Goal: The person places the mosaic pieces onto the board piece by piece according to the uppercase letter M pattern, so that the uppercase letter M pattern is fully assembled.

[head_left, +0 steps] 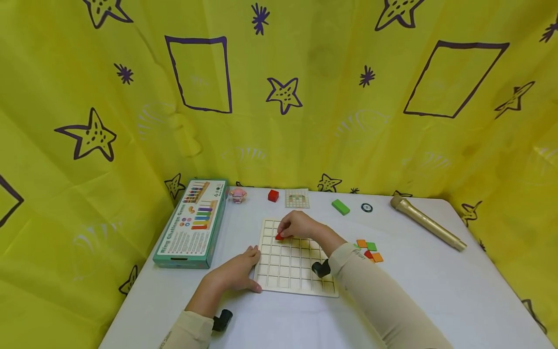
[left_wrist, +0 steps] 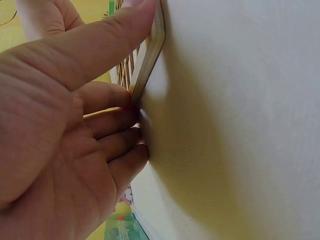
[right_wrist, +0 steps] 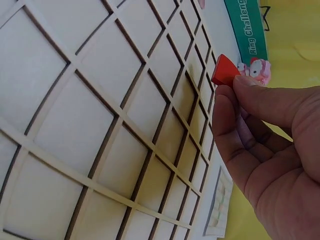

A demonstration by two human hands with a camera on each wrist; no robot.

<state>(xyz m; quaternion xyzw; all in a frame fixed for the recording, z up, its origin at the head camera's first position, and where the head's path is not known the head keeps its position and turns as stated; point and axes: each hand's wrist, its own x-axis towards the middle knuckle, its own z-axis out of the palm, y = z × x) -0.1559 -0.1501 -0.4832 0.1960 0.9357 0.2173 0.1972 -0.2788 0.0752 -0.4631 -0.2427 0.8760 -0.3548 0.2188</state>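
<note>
Right hand (head_left: 298, 224) pinches a red square tile (head_left: 279, 237) over the wooden grid board's (head_left: 291, 281) upper-left cells — tile half hidden by fingers. Left hand (head_left: 237, 272), fingers straight, braces the board's left edge on the desk (head_left: 436, 300).

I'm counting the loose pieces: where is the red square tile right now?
The red tile is pinched in the right hand, over the upper-left cells of the wooden grid board, as the head view shows; the left hand steadies the board's left edge.
</note>
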